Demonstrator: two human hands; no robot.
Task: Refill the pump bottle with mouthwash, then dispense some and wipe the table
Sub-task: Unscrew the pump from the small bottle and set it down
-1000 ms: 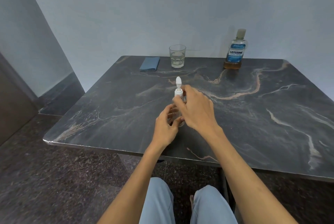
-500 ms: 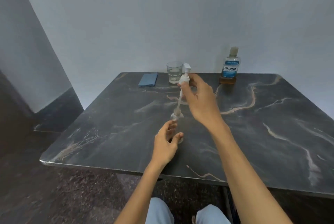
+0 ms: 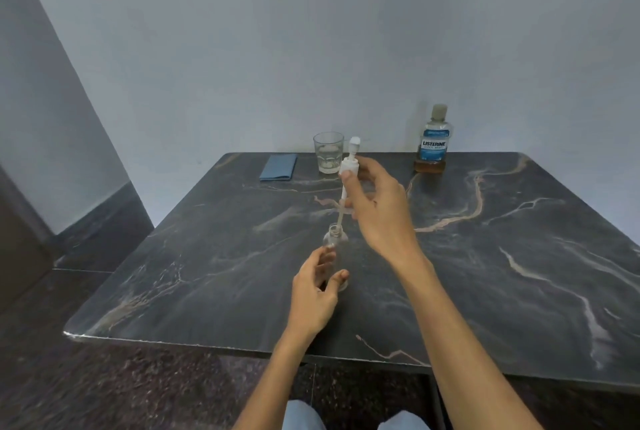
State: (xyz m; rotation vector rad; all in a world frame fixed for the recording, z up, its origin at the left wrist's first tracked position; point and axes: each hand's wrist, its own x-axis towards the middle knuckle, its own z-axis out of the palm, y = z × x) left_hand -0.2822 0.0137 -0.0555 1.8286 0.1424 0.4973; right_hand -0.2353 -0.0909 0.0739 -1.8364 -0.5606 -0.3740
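A small clear pump bottle [image 3: 335, 242] stands open-necked on the dark marble table [image 3: 519, 256], held at its lower part by my left hand [image 3: 317, 294]. My right hand [image 3: 375, 207] grips the white pump head [image 3: 349, 166] and holds it lifted above the bottle. The pump's dip tube [image 3: 341, 214] slants down with its tip at the bottle's neck. A Listerine mouthwash bottle [image 3: 433, 142] stands capped at the table's far edge, to the right. A folded blue cloth [image 3: 279, 168] lies at the far left.
A clear drinking glass [image 3: 328, 156] stands at the far edge between the cloth and the pump head. A pale wall rises right behind the table. The table's near edge [image 3: 207, 343] runs just in front of my knees.
My right hand has unscrewed the pump head and drawn it up out of the bottle, so most of the dip tube is out. My left hand stayed on the bottle.
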